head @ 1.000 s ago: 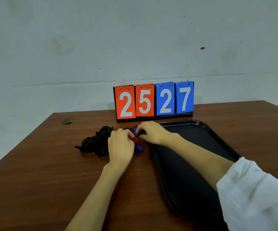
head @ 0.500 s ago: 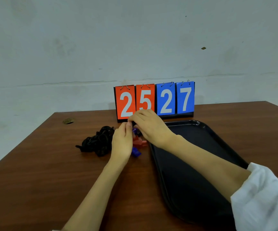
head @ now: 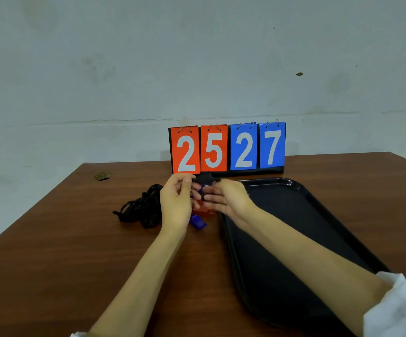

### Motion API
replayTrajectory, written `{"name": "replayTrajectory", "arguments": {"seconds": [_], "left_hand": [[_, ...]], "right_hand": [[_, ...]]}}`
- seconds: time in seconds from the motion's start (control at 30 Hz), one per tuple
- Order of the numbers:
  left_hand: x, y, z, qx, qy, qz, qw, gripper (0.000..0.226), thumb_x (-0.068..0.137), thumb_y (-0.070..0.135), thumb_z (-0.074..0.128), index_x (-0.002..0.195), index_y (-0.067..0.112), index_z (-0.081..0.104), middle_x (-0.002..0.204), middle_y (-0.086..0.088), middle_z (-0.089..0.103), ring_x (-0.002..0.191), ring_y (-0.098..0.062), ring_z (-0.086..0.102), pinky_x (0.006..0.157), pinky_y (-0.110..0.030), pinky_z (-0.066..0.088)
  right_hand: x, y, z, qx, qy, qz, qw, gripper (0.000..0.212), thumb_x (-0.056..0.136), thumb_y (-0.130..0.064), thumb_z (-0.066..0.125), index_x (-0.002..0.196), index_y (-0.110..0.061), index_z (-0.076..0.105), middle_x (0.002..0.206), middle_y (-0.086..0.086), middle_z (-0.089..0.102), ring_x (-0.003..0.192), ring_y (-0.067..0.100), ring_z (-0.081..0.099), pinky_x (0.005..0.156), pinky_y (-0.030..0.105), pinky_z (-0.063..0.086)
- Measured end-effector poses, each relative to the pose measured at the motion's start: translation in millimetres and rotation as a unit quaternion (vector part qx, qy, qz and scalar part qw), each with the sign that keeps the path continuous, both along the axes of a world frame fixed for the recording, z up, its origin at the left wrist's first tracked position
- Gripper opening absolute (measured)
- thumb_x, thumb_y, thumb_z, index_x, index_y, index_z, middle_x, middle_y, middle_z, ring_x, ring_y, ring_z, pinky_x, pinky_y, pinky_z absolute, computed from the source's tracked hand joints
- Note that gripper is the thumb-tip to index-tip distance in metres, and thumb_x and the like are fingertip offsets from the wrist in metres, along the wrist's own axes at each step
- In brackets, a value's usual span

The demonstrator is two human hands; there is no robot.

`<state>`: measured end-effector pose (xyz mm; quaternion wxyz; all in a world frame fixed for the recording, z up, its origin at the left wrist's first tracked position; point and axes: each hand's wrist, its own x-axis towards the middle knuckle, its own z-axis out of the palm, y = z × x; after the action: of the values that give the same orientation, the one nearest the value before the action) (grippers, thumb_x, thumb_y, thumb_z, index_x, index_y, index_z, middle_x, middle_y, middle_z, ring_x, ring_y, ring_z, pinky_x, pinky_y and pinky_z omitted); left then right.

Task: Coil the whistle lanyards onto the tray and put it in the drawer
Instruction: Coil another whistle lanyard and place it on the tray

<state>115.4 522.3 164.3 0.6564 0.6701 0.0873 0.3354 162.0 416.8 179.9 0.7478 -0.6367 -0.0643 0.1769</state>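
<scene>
A tangle of black lanyards (head: 143, 209) lies on the brown table, left of my hands. My left hand (head: 176, 203) pinches a short stretch of black lanyard cord (head: 204, 178) at its top, raised above the table. My right hand (head: 226, 198) holds the same cord from the right, its fingers spread. Between and under the hands lie a blue whistle (head: 197, 222) and a red whistle (head: 203, 210), partly hidden. A black tray (head: 294, 215) sits on the table to the right with nothing in it.
A flip scoreboard (head: 227, 148) reading 25 and 27 stands at the back of the table (head: 51, 251), just behind the hands. A small dark hole (head: 102, 176) marks the table's far left. A plain wall rises behind. No drawer is in view.
Both hands have lifted from the table and drawn slightly apart, raising a stretch of black lanyard between them. The blue whistle now lies uncovered below them.
</scene>
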Motion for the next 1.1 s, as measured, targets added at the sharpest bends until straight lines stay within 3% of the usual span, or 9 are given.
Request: {"name": "replayTrajectory", "arguments": {"seconds": [0.1,0.2,0.33,0.47,0.6,0.73,0.83,1.0,1.1], "left_hand": [[-1.7,-3.5,-1.3,0.011,-0.009,0.031,0.999,0.012,0.096,0.016,0.049,0.092,0.014,0.061,0.077,-0.003,0.065,0.06,-0.006,0.062,0.057,-0.024,0.053],[-3.6,-8.3,-1.6,0.001,-0.014,0.037,0.999,0.012,0.096,0.014,0.048,0.096,0.006,0.058,0.073,-0.004,0.063,0.05,-0.003,0.061,0.047,-0.014,0.049],[-3.7,-12.8,-7.0,0.061,0.004,0.015,0.998,0.012,0.095,0.015,0.05,0.094,0.008,0.06,0.072,-0.006,0.064,0.052,-0.012,0.059,0.045,-0.019,0.048],[-4.3,-21.5,-4.7,0.11,0.051,-0.081,0.989,0.014,0.091,0.015,0.058,0.104,0.015,0.055,0.061,-0.001,0.06,0.044,-0.003,0.052,0.043,-0.013,0.041],[-5.1,-15.7,8.8,0.216,0.122,-0.145,0.958,0.025,0.086,0.02,0.065,0.109,0.026,0.056,0.071,0.005,0.064,0.05,0.0,0.058,0.048,-0.009,0.043],[10.6,16.9,53.1,0.336,0.278,-0.256,0.862,0.018,0.085,0.029,0.067,0.101,0.024,0.062,0.061,0.001,0.058,0.04,-0.004,0.041,0.04,-0.015,0.032],[23.2,39.8,89.1,0.361,0.32,-0.271,0.833,0.017,0.083,0.024,0.069,0.092,0.01,0.066,0.056,-0.006,0.048,0.041,-0.01,0.034,0.039,-0.017,0.029],[28.8,63.2,127.0,0.337,0.365,-0.315,0.809,0.024,0.078,0.028,0.073,0.071,0.009,0.06,0.047,0.001,0.036,0.04,-0.012,0.025,0.04,-0.021,0.021],[28.7,77.7,134.4,0.337,0.422,-0.332,0.773,0.036,0.08,0.032,0.071,0.065,0.009,0.049,0.046,0.001,0.033,0.038,-0.011,0.023,0.041,-0.02,0.022]], "right_hand": [[-13.1,-1.7,6.2,0.131,0.114,0.082,0.981,0.02,0.094,-0.005,0.041,0.102,-0.004,0.059,0.106,0.015,0.065,0.09,0.023,0.064,0.081,0.035,0.053],[-22.4,-2.9,0.0,0.132,0.076,0.088,0.984,0.014,0.09,-0.004,0.049,0.088,-0.01,0.061,0.089,0.01,0.064,0.078,0.018,0.06,0.086,0.033,0.05],[-22.6,-4.7,-8.2,0.164,0.096,0.005,0.982,0.011,0.087,-0.016,0.063,0.096,-0.012,0.066,0.094,0.007,0.07,0.088,0.017,0.065,0.079,0.031,0.053],[-9.4,-17.7,0.7,0.252,0.157,-0.029,0.955,0.029,0.09,-0.027,0.058,0.113,-0.009,0.06,0.106,0.009,0.068,0.101,0.021,0.064,0.078,0.033,0.053],[2.7,-41.6,14.3,0.304,0.14,-0.02,0.942,0.028,0.097,-0.029,0.046,0.11,-0.006,0.055,0.081,0.006,0.064,0.078,0.019,0.064,0.079,0.039,0.053],[16.6,-70.1,13.1,0.256,0.07,-0.05,0.963,0.025,0.098,-0.033,0.041,0.111,-0.014,0.051,0.059,-0.003,0.044,0.049,0.007,0.039,0.057,0.024,0.046],[26.8,-93.5,12.1,0.19,0.017,-0.055,0.98,0.027,0.099,-0.035,0.039,0.113,-0.013,0.048,0.06,-0.004,0.042,0.043,0.005,0.027,0.04,0.018,0.027],[28.6,-108.2,16.1,-0.047,-0.12,-0.079,0.989,0.024,0.095,-0.034,0.047,0.099,-0.012,0.053,0.067,-0.001,0.048,0.044,0.004,0.035,0.04,0.017,0.028],[26.3,-109.3,12.2,-0.225,-0.241,-0.112,0.937,0.023,0.094,-0.038,0.049,0.098,-0.016,0.053,0.08,-0.006,0.054,0.063,0.001,0.049,0.051,0.015,0.034]]}}
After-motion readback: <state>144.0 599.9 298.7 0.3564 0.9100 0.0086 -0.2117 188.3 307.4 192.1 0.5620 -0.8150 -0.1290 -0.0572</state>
